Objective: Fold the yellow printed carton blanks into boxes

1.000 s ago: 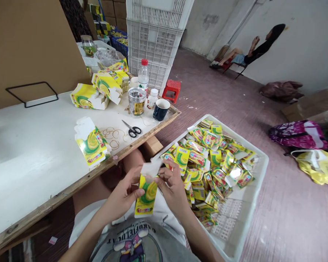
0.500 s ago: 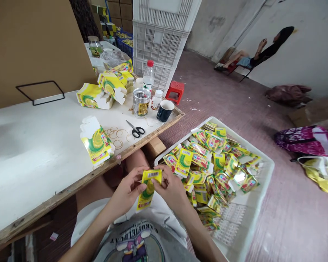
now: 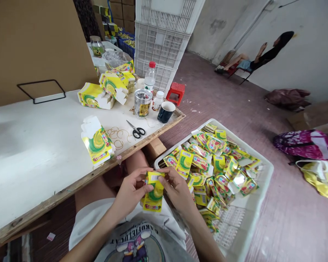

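Between my two hands, above my lap, is a small yellow-and-green printed carton [image 3: 154, 196] with a barcode at its upper end. My left hand [image 3: 136, 187] pinches its left edge near the top, thumb on the front. On the opposite edge my right hand [image 3: 175, 185] grips it, thumb near the barcode; the fingers behind are partly hidden. Many similar small cartons [image 3: 184, 163] lie heaped in a white plastic crate [image 3: 262, 196] to my right. A larger yellow carton with opened white flaps [image 3: 97, 143] rests at the table edge, left of my hands.
On the white table [image 3: 43, 145] are rubber bands [image 3: 118, 145], scissors [image 3: 138, 131], a dark mug [image 3: 166, 112], a jar [image 3: 142, 103], a bottle [image 3: 150, 78] and more cartons [image 3: 94, 96]. Stacked white crates [image 3: 161, 43] and a red stool [image 3: 176, 93] stand beyond. A person [image 3: 262, 56] sits by the wall.
The small carton has shifted slightly right and turned more upright, showing more of its printed front. Both hands still hold it, and the view has moved slightly.
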Motion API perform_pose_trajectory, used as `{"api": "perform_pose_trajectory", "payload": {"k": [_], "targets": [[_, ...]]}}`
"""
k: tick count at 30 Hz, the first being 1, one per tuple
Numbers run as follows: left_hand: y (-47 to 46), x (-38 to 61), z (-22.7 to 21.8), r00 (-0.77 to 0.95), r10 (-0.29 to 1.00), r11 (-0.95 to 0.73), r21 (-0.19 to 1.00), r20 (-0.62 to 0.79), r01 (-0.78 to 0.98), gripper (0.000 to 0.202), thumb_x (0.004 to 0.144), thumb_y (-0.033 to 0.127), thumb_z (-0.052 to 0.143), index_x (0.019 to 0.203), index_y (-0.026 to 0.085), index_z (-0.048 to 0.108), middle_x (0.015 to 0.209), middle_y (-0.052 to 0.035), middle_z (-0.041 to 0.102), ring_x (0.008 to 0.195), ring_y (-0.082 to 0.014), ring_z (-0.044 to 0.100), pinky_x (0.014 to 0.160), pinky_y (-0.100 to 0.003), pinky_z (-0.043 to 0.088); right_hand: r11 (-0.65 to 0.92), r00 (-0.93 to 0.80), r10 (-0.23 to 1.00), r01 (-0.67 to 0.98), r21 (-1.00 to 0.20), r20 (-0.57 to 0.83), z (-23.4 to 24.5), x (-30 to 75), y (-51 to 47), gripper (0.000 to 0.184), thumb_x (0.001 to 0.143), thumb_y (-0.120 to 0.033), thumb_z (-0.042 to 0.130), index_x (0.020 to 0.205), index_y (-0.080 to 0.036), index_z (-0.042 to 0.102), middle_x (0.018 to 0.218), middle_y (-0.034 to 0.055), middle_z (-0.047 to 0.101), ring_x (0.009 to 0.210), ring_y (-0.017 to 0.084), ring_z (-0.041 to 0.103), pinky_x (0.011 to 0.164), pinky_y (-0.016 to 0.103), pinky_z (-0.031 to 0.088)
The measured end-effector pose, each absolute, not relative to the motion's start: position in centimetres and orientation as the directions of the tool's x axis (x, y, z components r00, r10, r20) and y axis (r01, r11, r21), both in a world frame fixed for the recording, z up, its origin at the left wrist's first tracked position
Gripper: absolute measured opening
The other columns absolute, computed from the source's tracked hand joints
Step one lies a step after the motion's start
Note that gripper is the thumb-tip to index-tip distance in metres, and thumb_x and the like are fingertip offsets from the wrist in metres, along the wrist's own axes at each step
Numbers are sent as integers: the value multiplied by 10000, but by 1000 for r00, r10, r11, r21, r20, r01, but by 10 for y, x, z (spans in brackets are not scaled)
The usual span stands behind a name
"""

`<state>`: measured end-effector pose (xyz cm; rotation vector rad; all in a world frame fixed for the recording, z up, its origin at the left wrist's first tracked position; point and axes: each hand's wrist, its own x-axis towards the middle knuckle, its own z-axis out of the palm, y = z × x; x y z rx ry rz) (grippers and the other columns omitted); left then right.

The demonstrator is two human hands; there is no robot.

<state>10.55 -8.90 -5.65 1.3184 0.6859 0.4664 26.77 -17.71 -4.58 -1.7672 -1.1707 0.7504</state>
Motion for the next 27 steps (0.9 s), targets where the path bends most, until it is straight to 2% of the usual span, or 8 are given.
{"api": "perform_pose_trajectory", "payload": {"k": [3,5,8,11,16,19,23,27], "targets": [[-81,97,-53,678,733,-222,961,55,162,424,895,250,620,1316,222,574,1384,-124,626,1262,-279,601,1055,-435,495,-252,408,912,470,-846,-45,-35,296,-197,171,874,-355,579,907,-217,675,818,55,682,735,218,617,665,324,464],[-64,83,-50,546,800,-478,814,249,329,521,908,283,618,1411,227,498,1522,-138,486,1442,-298,397,1191,-511,317,-342,436,899,650,-678,-35,-27,318,-211,140,801,-374,658,781,-242,699,835,63,694,833,270,620,786,397,452],[-30,56,-50,346,855,-517,582,386,628,708,872,359,669,1488,137,399,1598,-216,330,1506,-370,226,1209,-618,187,-411,470,881,690,-596,-64,-20,331,-218,200,725,-412,730,858,-261,733,922,72,719,872,298,619,824,432,446],[-9,34,-53,335,878,-472,497,343,728,532,913,309,604,1397,100,534,1509,-220,479,1421,-380,410,1133,-595,385,-361,405,901,506,-783,-154,-21,307,-196,181,763,-383,700,875,-243,733,871,48,734,729,226,606,716,351,459],[-18,20,-52,391,820,-569,513,419,643,280,948,226,547,1148,168,734,1283,-122,707,1222,-295,644,1048,-466,535,-201,320,928,-7,-980,-193,-36,234,-133,263,797,-441,694,701,-197,722,654,17,680,609,156,544,601,275,416],[-37,24,-50,474,673,-739,489,567,464,318,946,103,517,1186,177,711,1255,-107,727,1217,-236,652,1096,-423,500,-154,329,924,-149,-977,-196,-47,208,-108,409,866,-566,582,891,-189,739,737,35,724,546,133,528,554,270,430],[-63,40,-54,617,436,-867,489,655,93,471,915,19,534,1313,254,628,1312,-58,700,1302,-205,582,1159,-422,427,-94,352,915,-289,-953,-197,-52,202,-101,376,802,-559,683,917,-201,691,832,44,748,671,170,643,650,293,509],[-76,55,-54,458,793,-453,892,402,1,563,916,235,636,1454,295,481,1580,-81,414,1459,-277,367,1188,-447,358,-68,366,908,-347,-936,-202,-48,209,-120,369,738,-476,789,944,-229,608,845,32,754,762,200,684,717,312,537]]}}
